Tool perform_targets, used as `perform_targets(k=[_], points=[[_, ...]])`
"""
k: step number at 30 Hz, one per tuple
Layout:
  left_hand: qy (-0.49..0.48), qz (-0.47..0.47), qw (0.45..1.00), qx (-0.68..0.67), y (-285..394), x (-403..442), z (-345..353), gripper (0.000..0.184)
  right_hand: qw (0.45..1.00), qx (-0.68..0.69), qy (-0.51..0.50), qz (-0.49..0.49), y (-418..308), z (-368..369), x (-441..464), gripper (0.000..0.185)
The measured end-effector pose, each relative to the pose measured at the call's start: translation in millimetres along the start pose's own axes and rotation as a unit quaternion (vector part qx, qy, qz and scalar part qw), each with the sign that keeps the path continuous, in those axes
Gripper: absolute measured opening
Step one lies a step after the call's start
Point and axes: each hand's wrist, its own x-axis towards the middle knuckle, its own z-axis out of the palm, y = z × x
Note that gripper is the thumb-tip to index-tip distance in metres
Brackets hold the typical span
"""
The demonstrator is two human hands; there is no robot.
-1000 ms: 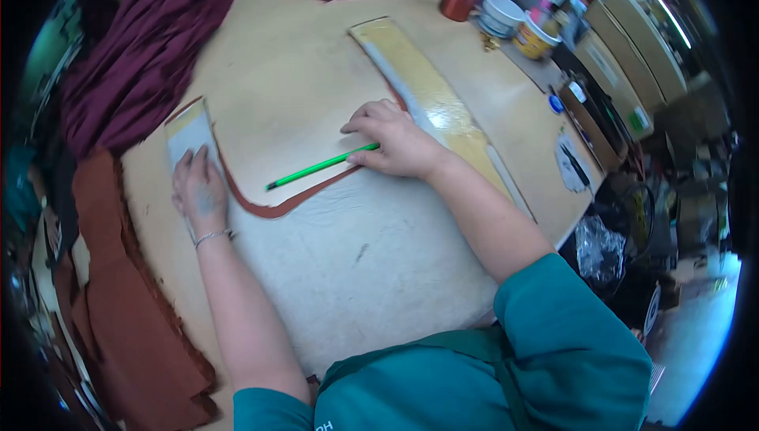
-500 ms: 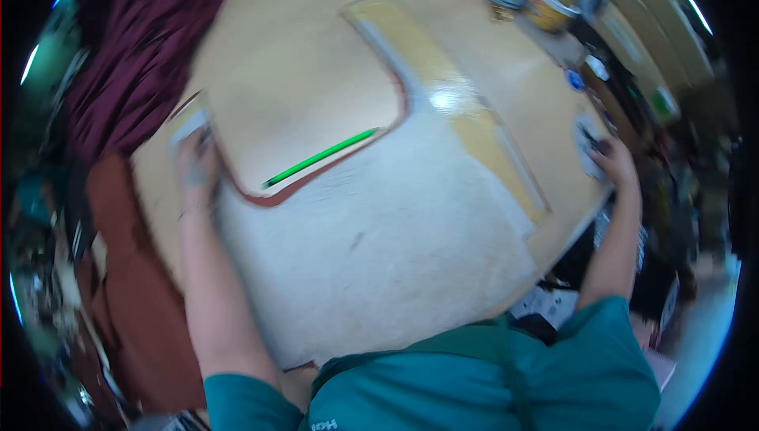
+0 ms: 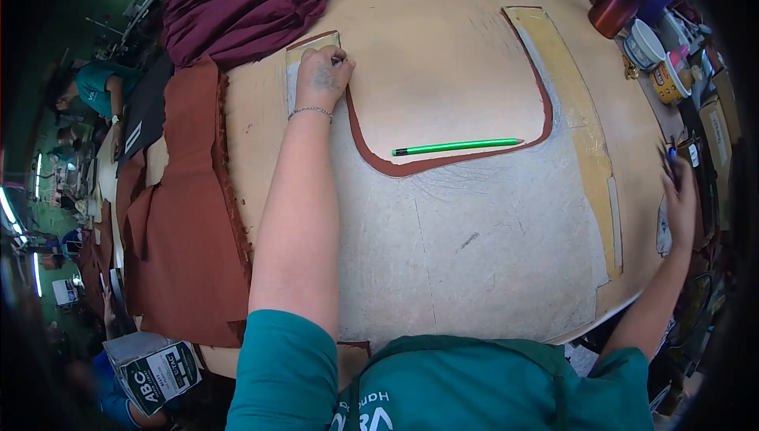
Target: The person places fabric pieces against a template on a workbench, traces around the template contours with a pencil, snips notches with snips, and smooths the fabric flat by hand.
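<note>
Shifted off slim green pencil (image 3: pixel 455 147): my right hand (image 3: pixel 682 198), fingers closed round blurred dark tool (image 3: pixel 666 165) | my left hand (image 3: pixel 322 75) half-curled on U-shaped grey-white sheet (image 3: pixel 482 273), grip unclear

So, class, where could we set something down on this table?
Bare: tabletop beyond the green pencil, inside the notch of the template; also a strip between template and brown cloth. Crowded: right side, by the tumbler and tubs.

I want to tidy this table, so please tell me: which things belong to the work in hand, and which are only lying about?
Probably in the job:
pale template, under the left hand
brown material along its edge
green pencil
dark tool, blurred, in the right hand

Probably just lying about:
maroon cloth
metallic tumbler
white tub
perhaps the brown cloth at left
</note>
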Motion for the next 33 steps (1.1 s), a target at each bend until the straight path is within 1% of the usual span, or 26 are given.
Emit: perform_targets(k=[1, 2, 3, 4, 5, 6, 8, 9, 10, 12, 13, 17, 22, 27, 30, 33], points=[[0.014, 0.005, 1.000, -0.002, -0.8, -1.2, 1.0, 0.020, 1.000, 0.016, -0.016, 0.019, -27.6, 20.7, 8.4, 0.030], [0.027, 0.011, 1.000, -0.004, -0.6, -2.2, 2.9, 0.017, 0.999, 0.012, -0.051, -0.016, -53.5, 42.1, 17.7, 0.031], [0.040, 0.019, 0.999, -0.006, -0.4, -2.3, 4.8, 0.014, 0.987, 0.102, -0.073, -0.096, -79.7, 72.2, 26.7, 0.034], [0.055, 0.030, 0.998, -0.002, -4.1, -1.9, 7.0, 0.013, 0.986, 0.094, -0.100, -0.093, -121.1, 93.1, 29.5, 0.034], [0.069, 0.042, 0.997, 0.003, -11.0, -1.3, 9.4, 0.013, 0.986, 0.039, -0.135, -0.085, -161.5, 111.3, 31.1, 0.034], [0.083, 0.053, 0.995, 0.008, -14.9, -0.6, 9.8, 0.012, 0.976, 0.091, -0.143, -0.136, -177.0, 140.9, 36.5, 0.033], [0.083, 0.042, 0.996, 0.001, -14.9, -4.9, 5.6, 0.012, 0.959, 0.064, -0.185, -0.208, -223.1, 183.6, 45.1, 0.030], [0.084, 0.037, 0.996, -0.002, -14.5, -6.7, 4.2, 0.011, 0.951, 0.078, -0.206, -0.215, -242.7, 204.0, 49.9, 0.031], [0.094, 0.041, 0.995, 0.002, -14.1, -7.7, 4.8, 0.011, 0.946, 0.107, -0.177, -0.251, -254.6, 229.3, 54.4, 0.030], [0.112, 0.047, 0.993, 0.010, -14.2, -10.0, 8.8, 0.012, 0.937, 0.072, -0.151, -0.307, -280.0, 264.7, 65.7, 0.029], [0.116, 0.049, 0.992, 0.009, -14.1, -11.0, 10.2, 0.012, 0.938, 0.072, -0.141, -0.310, -290.2, 275.2, 69.5, 0.029], [0.118, 0.044, 0.992, 0.006, -16.3, -10.7, 13.3, 0.015, 0.935, 0.046, -0.121, -0.330, -314.2, 298.3, 79.8, 0.027], [0.121, 0.023, 0.992, 0.004, -12.9, -12.6, 14.5, 0.016, 0.929, 0.016, -0.131, -0.345, -321.6, 300.4, 85.2, 0.024], [0.125, 0.024, 0.992, -0.002, -12.5, -11.9, 16.8, 0.016, 0.925, -0.001, -0.131, -0.357, -323.3, 300.5, 85.2, 0.021], [0.147, 0.034, 0.989, 0.001, -14.5, -13.9, 14.1, 0.018, 0.931, 0.011, -0.116, -0.346, -322.0, 299.2, 83.9, 0.023], [0.160, 0.004, 0.983, -0.090, -31.1, -8.1, 16.3, 0.014, 0.959, 0.043, -0.101, -0.263, -295.9, 272.6, 84.7, 0.026]])
